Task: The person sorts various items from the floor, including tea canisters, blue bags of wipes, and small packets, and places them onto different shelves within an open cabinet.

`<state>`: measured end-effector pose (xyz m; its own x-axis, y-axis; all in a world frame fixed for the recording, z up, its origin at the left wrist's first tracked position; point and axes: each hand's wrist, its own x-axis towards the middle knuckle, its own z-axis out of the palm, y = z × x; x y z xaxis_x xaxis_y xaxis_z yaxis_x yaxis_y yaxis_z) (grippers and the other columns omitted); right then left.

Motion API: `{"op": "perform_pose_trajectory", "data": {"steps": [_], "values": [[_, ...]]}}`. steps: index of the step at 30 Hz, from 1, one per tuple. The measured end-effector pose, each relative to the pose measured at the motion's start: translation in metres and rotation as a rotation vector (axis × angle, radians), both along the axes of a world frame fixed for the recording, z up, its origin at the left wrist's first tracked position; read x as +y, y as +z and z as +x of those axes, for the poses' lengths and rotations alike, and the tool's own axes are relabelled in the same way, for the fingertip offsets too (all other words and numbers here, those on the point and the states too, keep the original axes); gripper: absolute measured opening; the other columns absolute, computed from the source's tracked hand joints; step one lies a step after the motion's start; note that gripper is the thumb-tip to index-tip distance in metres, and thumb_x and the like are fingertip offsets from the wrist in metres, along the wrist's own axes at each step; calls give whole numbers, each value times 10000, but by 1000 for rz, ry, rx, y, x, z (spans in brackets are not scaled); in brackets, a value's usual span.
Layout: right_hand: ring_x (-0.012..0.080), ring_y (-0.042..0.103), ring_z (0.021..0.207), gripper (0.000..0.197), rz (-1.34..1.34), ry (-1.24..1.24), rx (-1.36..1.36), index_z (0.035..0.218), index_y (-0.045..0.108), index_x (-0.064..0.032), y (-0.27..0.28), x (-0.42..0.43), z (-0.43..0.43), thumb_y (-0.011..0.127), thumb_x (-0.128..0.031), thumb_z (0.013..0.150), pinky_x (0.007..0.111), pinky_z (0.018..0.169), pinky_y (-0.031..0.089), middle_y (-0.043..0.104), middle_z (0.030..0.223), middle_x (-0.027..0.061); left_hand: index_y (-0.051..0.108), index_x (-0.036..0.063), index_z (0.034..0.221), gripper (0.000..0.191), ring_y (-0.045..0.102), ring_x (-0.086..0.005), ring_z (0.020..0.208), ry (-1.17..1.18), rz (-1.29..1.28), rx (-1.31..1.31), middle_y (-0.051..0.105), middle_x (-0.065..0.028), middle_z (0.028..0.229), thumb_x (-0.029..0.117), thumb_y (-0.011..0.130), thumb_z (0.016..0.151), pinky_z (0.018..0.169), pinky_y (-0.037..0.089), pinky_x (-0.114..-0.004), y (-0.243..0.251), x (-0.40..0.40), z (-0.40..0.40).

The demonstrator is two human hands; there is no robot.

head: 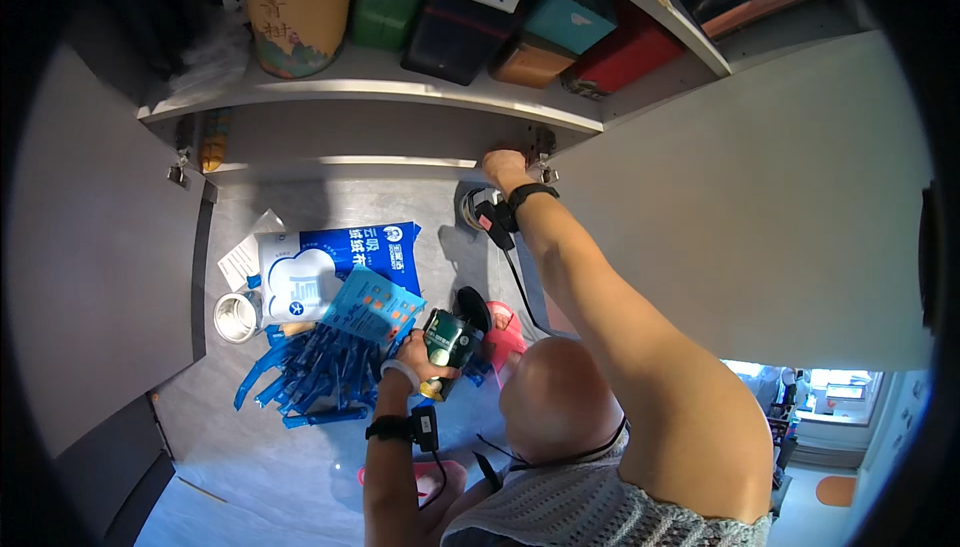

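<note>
My left hand [426, 361] grips a dark green printed package [450, 343] low over the floor. Just beyond it is a black rounded object [474, 310]. Up at the cabinet's lower edge, beside a door hinge, is my right hand [505, 164]; its fingers are largely hidden, so what it touches cannot be told. Left of the package, long blue plastic-wrapped packets [322, 374] lie in a heap. A light-blue printed sheet or packet [373, 304] rests partly on them and partly on a blue-and-white plastic package [300, 284]. A round open metallic container [237, 317] stands at the left.
Open cabinet doors flank me, left [97, 247] and right [750, 209]. The shelf [375, 95] above holds a tan canister [298, 14] and several boxes [465, 29]. Below my right hand stands a round object [472, 209]. My knee [555, 389] and a pink slipper [504, 333] are close by.
</note>
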<state>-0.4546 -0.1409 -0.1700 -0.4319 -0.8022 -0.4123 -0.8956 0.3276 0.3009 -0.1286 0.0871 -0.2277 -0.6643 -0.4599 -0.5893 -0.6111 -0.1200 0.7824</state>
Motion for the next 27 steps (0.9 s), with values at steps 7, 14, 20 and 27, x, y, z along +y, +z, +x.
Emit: {"op": "perform_pose_trajectory", "data": {"steps": [7,14,20,27], "values": [[281,679,773,199,-30,336,-161,769,702,-25,54,28,25,682,-16,571,344,662,541,688,815,158,382,-75,1238,1140,496,-383,1163,69,107,-35,515,-267,1212,527,865,400,984,409,-387,6,10,17],[328,633,944,228,-431,173,-297,909,666,-54,42,25,1,616,-267,845,405,841,484,668,894,186,340,-60,1297,1201,445,-372,1228,0,79,-117,471,-270,1273,557,856,405,1021,379,-373,8,6,12],[443,264,1282,1070,-235,-130,-351,1290,420,96,-3,36,37,387,-820,737,473,1104,125,373,1307,330,452,-39,1217,1021,469,-368,1165,88,-162,19,502,-235,1212,523,829,453,1002,387,-385,-8,28,7],[437,263,1322,1069,-837,490,-119,1285,422,118,-34,22,-5,347,-812,762,486,1092,187,357,1362,335,440,-21,1249,1011,483,-312,1144,309,30,482,519,-171,1184,372,896,437,996,383,-377,20,13,-12]]}}
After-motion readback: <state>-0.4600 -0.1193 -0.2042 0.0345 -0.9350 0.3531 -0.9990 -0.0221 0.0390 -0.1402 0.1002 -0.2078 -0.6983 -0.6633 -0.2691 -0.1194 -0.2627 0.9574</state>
